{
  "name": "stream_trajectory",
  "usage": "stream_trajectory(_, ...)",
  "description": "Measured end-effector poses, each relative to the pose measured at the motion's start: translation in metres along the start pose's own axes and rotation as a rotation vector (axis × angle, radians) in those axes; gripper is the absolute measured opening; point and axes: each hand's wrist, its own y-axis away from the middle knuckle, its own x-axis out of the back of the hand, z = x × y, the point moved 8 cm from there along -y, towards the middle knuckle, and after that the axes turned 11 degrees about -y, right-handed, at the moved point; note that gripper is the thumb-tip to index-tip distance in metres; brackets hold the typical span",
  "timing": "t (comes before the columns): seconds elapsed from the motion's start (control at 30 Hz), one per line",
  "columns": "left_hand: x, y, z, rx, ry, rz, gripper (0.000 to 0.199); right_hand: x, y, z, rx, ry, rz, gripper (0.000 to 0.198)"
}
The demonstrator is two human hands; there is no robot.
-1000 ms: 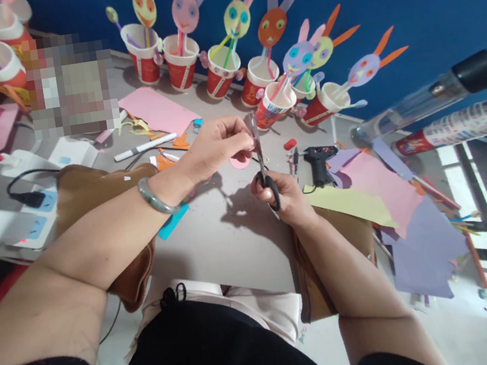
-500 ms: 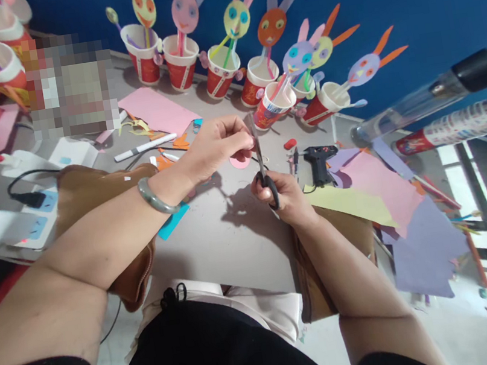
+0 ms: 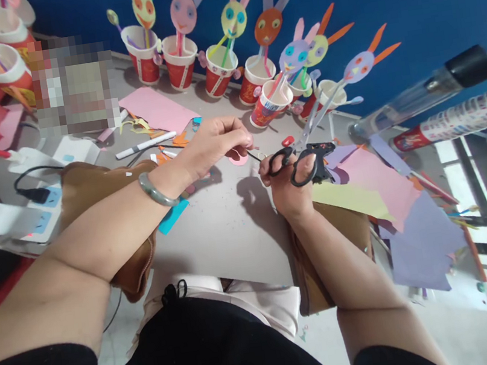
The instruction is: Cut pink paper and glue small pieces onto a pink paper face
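Right hand (image 3: 291, 190) gripping black-handled scissors (image 3: 300, 146), left hand (image 3: 214, 145) beside it, fingertips pressed together, anything pinched unclear, red-and-white cups (image 3: 181, 71) lined up far.

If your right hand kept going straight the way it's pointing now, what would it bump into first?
Probably the left hand: the right hand points forward and leftward, toward its curled fingers. Depth is unclear, though, so it might pass underneath, over the pink circle.
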Motion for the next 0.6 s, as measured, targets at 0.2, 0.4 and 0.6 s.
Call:
stream_trajectory(0.2,-0.003,0.0,0.002,0.049,-0.152,-0.046,0.01,0.0,0.003,0.005,0.061,0.3,-0.009,0.064)
stream_trajectory(0.4,-0.007,0.008,-0.004,0.107,-0.712,-0.403,0.007,0.002,0.0,0.005,0.098,0.357,0.058,0.061)
stream_trajectory(0.6,-0.011,0.032,-0.033,0.263,-1.055,-0.876,0.013,0.001,-0.01,0.018,0.039,0.483,0.046,0.061)
